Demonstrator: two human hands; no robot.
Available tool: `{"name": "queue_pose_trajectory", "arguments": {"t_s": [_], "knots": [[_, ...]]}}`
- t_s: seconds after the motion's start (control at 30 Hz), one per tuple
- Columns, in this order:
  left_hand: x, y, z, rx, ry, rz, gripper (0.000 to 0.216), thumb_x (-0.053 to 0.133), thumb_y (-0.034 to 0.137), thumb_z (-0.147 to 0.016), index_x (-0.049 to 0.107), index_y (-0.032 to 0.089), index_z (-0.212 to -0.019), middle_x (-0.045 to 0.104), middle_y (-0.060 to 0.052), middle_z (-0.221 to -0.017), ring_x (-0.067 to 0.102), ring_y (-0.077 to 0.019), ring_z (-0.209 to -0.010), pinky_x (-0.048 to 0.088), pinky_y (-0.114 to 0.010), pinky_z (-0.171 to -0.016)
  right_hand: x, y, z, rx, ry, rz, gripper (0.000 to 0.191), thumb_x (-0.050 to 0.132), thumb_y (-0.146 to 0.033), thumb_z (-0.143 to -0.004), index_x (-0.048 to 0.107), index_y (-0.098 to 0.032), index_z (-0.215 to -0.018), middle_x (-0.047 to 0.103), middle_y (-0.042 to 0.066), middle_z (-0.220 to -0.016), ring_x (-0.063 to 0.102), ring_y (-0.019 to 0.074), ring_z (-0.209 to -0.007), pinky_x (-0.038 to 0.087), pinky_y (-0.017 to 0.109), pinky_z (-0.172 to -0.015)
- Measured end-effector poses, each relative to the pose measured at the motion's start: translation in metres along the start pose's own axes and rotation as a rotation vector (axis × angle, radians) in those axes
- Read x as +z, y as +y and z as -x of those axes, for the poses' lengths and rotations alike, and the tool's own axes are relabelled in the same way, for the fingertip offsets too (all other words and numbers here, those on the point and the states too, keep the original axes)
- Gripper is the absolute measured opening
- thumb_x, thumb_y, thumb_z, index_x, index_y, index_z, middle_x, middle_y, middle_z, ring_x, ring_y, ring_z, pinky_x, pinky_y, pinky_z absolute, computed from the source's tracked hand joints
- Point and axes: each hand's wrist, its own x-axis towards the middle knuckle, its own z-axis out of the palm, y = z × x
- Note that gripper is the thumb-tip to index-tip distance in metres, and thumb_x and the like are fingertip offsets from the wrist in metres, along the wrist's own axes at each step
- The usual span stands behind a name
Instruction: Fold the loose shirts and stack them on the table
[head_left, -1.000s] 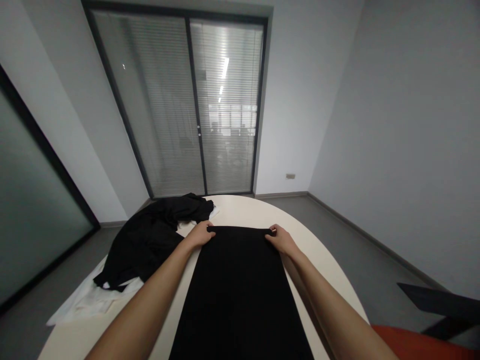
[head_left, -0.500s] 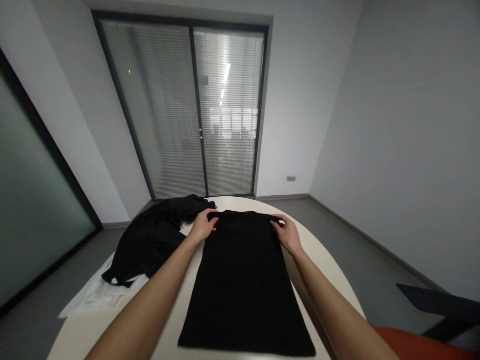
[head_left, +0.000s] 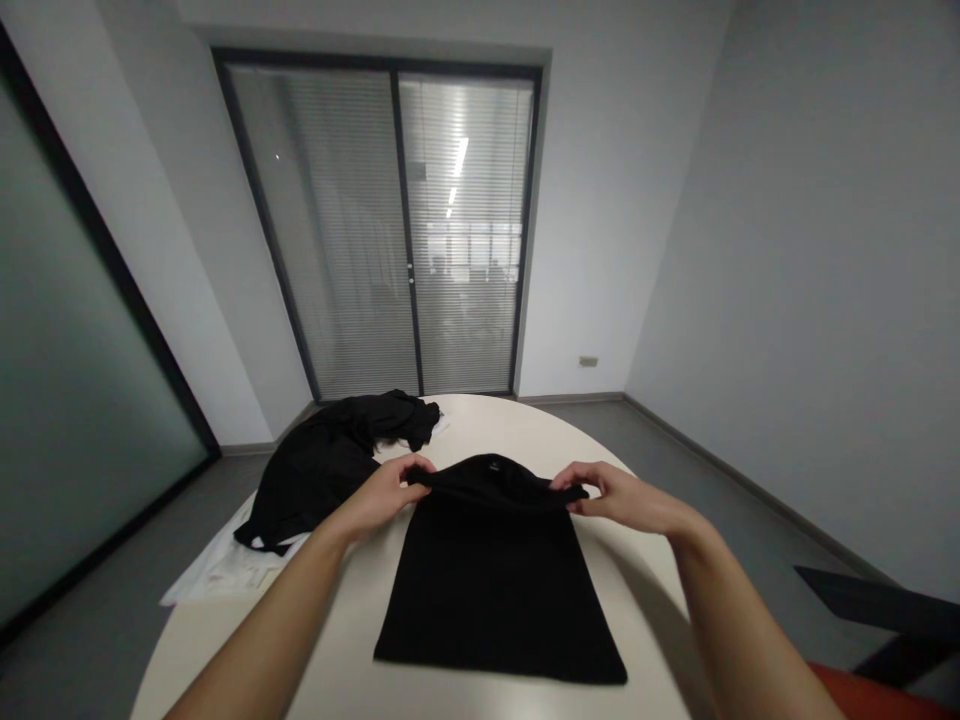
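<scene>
A black garment [head_left: 501, 590], folded into a long panel, lies on the pale round table [head_left: 517, 405]. Its far end is lifted and bends back toward me, and a small label shows at the neckline. My left hand [head_left: 384, 492] pinches the far left corner between thumb and fingers. On the opposite corner my right hand [head_left: 611, 492] has a similar pinch. The near edge of the garment rests flat on the tabletop.
To the left, a heap of black clothing [head_left: 315, 460] lies partly over a white plastic bag [head_left: 217, 570] at the table's edge. A dark chair part [head_left: 877, 600] and a red seat [head_left: 862, 690] stand at the lower right. Beyond the table is a glass door with blinds [head_left: 472, 300].
Both hands have raised the garment's far end and drawn it toward me, so it now folds over. The view has shifted slightly.
</scene>
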Motion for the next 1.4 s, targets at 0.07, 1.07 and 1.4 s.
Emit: {"name": "queue_pose_trajectory", "arguments": {"t_s": [0.07,1.07,1.4], "knots": [[-0.002,0.0,0.01,0.053,-0.058,-0.114,0.019,0.068,0.025,-0.075,0.068,0.019,-0.093,0.069,-0.002,-0.094,0.062,-0.0202,-0.092,0.049,-0.033,-0.089,0.001,-0.003,0.006,-0.014,-0.016,0.008,0.026,0.069,-0.035,-0.079,0.073,-0.022,-0.102,0.071,0.005,-0.102,0.064,0.0233,-0.1,0.05,0.038,-0.096],[0.034,-0.058,-0.112,-0.112,0.421,0.186,0.03,0.068,0.028,-0.089,0.063,0.017,-0.116,0.065,-0.011,-0.11,0.068,-0.0206,-0.09,0.064,-0.027,-0.06,0.031,0.091,-0.096,0.068,0.58,-0.452,0.056,0.066,-0.054,-0.079,0.051,-0.029,-0.127,0.052,0.003,-0.102,0.053,0.0156,-0.084,0.063,0.034,-0.067],[0.036,-0.105,-0.11,-0.22,0.376,-0.118,0.05,0.065,0.017,-0.087,0.05,0.016,-0.135,0.067,-0.015,-0.123,0.07,-0.0209,-0.097,0.057,-0.027,-0.075,0.037,0.132,-0.087,0.04,0.583,-0.266,0.074,0.069,-0.039,-0.076,0.039,-0.027,-0.143,0.038,0.012,-0.152,0.054,0.024,-0.122,0.047,0.042,-0.103]]}}
